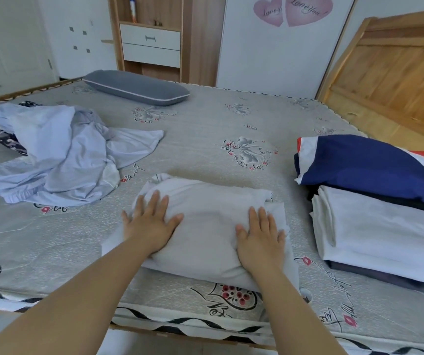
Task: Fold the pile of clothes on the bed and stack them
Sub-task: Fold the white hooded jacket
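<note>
A folded white garment (205, 226) lies on the bed near its front edge. My left hand (150, 222) presses flat on its left part with fingers spread. My right hand (260, 234) lies flat on its right part. To the left sits an unfolded pile of light blue clothes (59, 155) with a dark patterned piece (8, 142) under it. At the right stands a stack of folded clothes: a navy, white and red garment (364, 165) on top, then a white garment (385, 229), with a dark one (374, 274) at the bottom.
The mattress (205, 139) has a grey printed cover. A grey pillow (134, 87) lies at the far side. A wooden headboard (395, 62) stands at the right, and a wardrobe with drawers (152, 44) is behind the bed.
</note>
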